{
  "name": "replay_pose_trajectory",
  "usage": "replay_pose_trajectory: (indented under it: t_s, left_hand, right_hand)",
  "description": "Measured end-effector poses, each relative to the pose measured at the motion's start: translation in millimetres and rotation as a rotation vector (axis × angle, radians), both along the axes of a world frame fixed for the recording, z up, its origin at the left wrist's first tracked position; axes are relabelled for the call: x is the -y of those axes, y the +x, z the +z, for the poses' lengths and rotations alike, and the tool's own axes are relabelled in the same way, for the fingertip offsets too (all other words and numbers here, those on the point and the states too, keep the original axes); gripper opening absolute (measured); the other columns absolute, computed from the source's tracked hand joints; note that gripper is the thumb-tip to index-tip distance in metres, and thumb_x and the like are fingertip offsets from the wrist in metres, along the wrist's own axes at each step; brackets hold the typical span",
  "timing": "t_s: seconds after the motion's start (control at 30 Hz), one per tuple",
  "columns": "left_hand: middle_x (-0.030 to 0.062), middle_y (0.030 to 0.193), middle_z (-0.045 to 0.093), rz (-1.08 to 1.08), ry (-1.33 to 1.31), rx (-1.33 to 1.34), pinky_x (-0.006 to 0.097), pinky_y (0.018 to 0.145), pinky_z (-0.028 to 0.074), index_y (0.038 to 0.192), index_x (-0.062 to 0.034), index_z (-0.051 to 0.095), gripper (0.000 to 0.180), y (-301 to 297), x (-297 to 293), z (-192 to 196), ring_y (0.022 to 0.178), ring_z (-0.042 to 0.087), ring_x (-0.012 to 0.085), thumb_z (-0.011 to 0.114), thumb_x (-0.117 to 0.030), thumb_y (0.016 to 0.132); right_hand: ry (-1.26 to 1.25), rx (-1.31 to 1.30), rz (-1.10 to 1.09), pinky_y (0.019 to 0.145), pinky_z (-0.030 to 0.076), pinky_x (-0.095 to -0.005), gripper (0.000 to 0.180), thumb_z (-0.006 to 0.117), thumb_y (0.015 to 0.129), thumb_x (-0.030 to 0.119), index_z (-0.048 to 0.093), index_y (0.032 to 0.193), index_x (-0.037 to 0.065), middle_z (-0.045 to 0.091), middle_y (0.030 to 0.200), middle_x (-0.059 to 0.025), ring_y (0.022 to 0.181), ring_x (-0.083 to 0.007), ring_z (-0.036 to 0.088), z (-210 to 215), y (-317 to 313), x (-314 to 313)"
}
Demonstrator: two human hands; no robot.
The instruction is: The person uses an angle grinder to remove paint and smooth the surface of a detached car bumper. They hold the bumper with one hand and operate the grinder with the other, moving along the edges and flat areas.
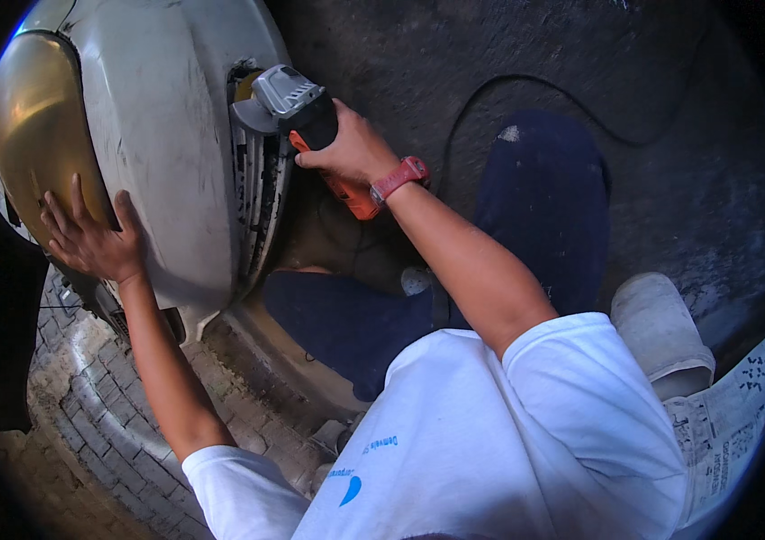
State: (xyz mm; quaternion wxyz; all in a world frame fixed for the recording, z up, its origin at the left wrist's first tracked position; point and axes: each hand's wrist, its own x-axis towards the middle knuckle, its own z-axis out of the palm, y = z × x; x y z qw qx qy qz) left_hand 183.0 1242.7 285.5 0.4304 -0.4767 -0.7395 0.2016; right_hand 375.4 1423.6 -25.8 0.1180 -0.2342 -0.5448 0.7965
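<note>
My right hand (355, 151) is wrapped round the orange and black body of an angle grinder (288, 93) with a silver-grey head. The grinder's disc and guard sit at a dark, rough opening (252, 180) along the edge of a scuffed, pale grey vehicle body panel (153, 117). Whether the disc touches the edge or is spinning, I cannot tell. My left hand (99, 238) lies flat with fingers spread on a rounded gold-coloured panel (36, 108), its thumb reaching onto the pale panel beside it.
A dark cable (526, 79) loops across the dark floor to the right of the grinder. Beside my right leg stands a whitish, bucket-like container (661, 328), with a printed white sheet (733, 418) near it. Brick paving (121, 423) and a concrete edge lie at lower left.
</note>
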Motion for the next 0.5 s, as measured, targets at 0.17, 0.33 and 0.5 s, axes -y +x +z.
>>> replay_pose_trajectory:
  t_s: [0.17,0.33,0.5]
  left_hand:
    - [0.0078,0.178,0.038,0.014,-0.031,-0.012,0.067,0.131,0.017,0.166,-0.0374,0.048,0.08,-1,1,1,0.166,0.03,0.0363,0.056,-0.079,0.099]
    - [0.0084,0.178,0.037,0.027,-0.044,-0.011,0.067,0.131,0.017,0.167,-0.0364,0.049,0.079,-2,3,2,0.167,0.028,0.0366,0.057,-0.077,0.099]
    - [0.0087,0.179,0.037,0.044,-0.057,-0.023,0.067,0.131,0.018,0.166,-0.0358,0.049,0.079,-3,5,3,0.167,0.028,0.0367,0.057,-0.076,0.099]
  right_hand:
    - [0.016,-0.021,0.056,0.118,0.051,-0.0469,0.117,0.098,0.065,0.042,0.048,0.158,-0.008,0.064,0.148,-0.0347,0.139,-0.0461,0.063,-7,-7,-11]
    - [-0.114,-0.079,0.068,0.114,0.054,-0.0451,0.106,0.1,0.067,0.048,0.059,0.148,-0.006,0.07,0.141,-0.0269,0.129,-0.0382,0.07,-11,-3,-18]
    - [-0.488,-0.108,0.148,0.107,0.058,-0.0422,0.094,0.102,0.069,0.05,0.067,0.138,-0.003,0.077,0.127,-0.0177,0.112,-0.0267,0.076,-8,1,-23]
